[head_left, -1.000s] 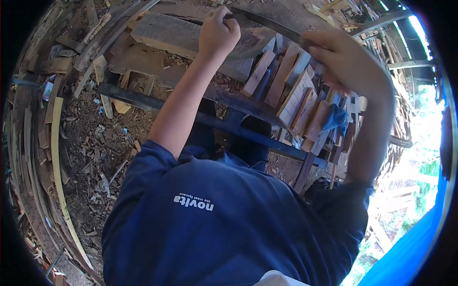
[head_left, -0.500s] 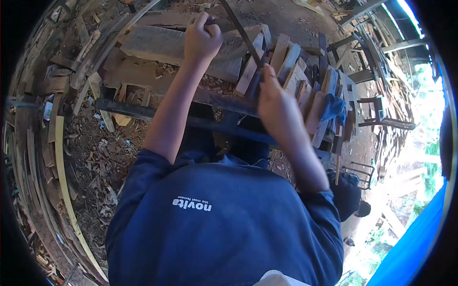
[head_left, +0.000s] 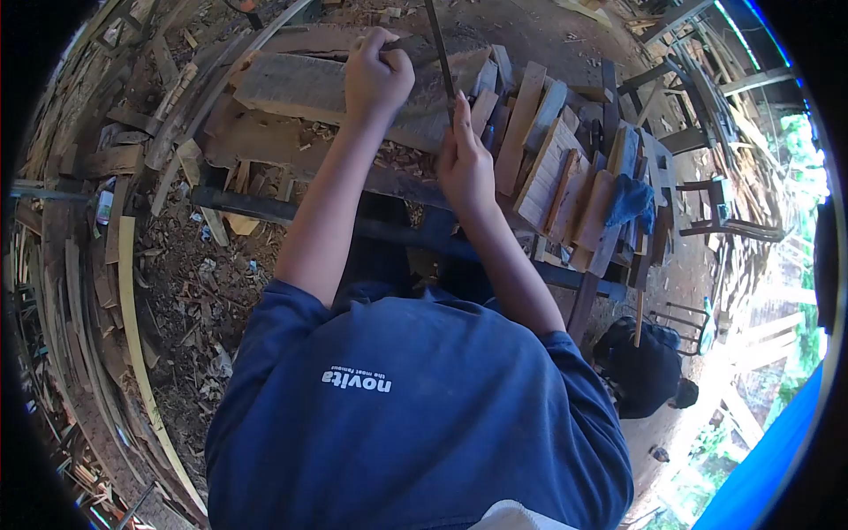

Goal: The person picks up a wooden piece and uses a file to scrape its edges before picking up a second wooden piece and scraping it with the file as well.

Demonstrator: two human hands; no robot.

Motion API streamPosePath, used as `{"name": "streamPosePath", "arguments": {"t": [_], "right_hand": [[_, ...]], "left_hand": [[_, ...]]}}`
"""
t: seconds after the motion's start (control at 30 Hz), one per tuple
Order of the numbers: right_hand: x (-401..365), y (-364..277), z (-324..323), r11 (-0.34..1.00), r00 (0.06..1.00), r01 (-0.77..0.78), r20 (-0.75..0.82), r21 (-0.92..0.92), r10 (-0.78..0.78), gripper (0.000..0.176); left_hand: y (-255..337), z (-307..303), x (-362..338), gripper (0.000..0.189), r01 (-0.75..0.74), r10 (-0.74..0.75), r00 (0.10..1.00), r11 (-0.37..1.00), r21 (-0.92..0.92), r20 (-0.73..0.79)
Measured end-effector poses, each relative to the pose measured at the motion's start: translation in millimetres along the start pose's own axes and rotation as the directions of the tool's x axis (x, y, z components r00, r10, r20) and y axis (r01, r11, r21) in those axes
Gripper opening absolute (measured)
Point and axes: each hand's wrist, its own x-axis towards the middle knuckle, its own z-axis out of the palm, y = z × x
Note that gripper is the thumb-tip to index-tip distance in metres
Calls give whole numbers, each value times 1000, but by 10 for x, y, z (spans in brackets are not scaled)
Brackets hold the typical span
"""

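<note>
From my remote feed, the long dark tool (head_left: 439,49) points up and away from the right hand (head_left: 466,168), closed on its near end. Beside it the left hand (head_left: 380,75) is fisted — holding what, I can't tell. Upside down, the navy shirt (head_left: 420,450) reads "novita the most famous".

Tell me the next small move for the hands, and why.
Probably ease the right hand slightly rightward before any stroke: the long dark tool it holds appears close beside the curled left hand, whose grip is hidden.
</note>
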Motion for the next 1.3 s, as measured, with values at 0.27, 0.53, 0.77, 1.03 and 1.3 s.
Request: {"name": "streamPosePath", "arguments": {"t": [0.27, 0.53, 0.77, 1.03, 1.3], "right_hand": [[-729, -409, -1283, 972, 947, -234, 226, -3, 229, 53], [-178, -861, -2418, 855, 696, -385, 499, -348, 517, 50], [118, -1060, -2485, 897, 842, -271, 366, -350, 397, 48], [351, -902, -1789, 941, 856, -212, 414, -265, 310, 43], [558, -871, -1540, 938, 853, -140, 443, -317, 277, 41]], "left_hand": [[-18, 9, -2, 18, -32, 31, 999, 998, -62, -21], [-35, 0, -11, 21, -50, 51, 999, 999, 7, -20], [-53, 20, -5, 21, -82, 80, 993, 996, -21, -83], [18, -43, -13, 18, -14, 14, 1000, 1000, -23, -11], [35, -67, -29, 17, -28, 28, 1000, 999, -47, 1]]}}
